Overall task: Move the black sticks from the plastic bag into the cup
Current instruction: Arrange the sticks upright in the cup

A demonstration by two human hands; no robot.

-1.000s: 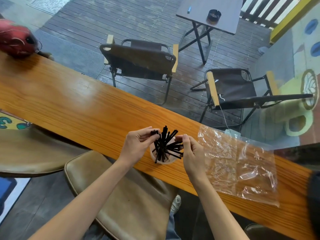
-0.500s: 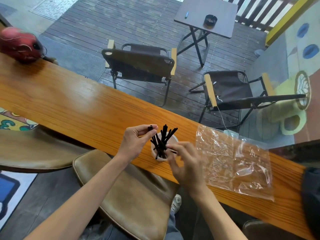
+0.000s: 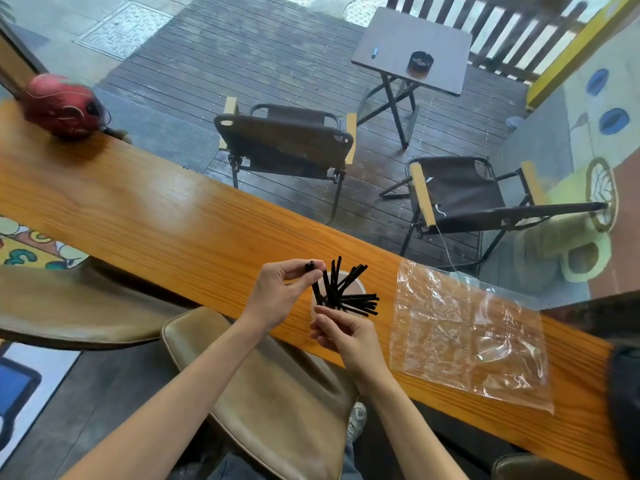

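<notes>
A small pale cup (image 3: 356, 285) stands on the wooden counter (image 3: 156, 223), filled with black sticks (image 3: 358, 301) that fan out upward and to the right. My left hand (image 3: 277, 296) is just left of the cup and pinches the top of one black stick (image 3: 309, 266) between thumb and fingers. My right hand (image 3: 346, 336) is at the cup's near side, fingers curled against it and hiding its lower part. The clear plastic bag (image 3: 467, 337) lies flat and crumpled on the counter to the right, with no sticks visible inside.
A red rounded object (image 3: 60, 105) sits on the counter at the far left. A tan cushioned seat (image 3: 277, 393) is under my arms. Behind the counter, folding chairs (image 3: 284, 143) and a small table (image 3: 412, 50) stand on a deck. Something dark (image 3: 625, 393) is at the right edge.
My right hand moved from the right of the cup to its near side. Several sticks now splay sideways to the right. My left hand still pinches a stick top.
</notes>
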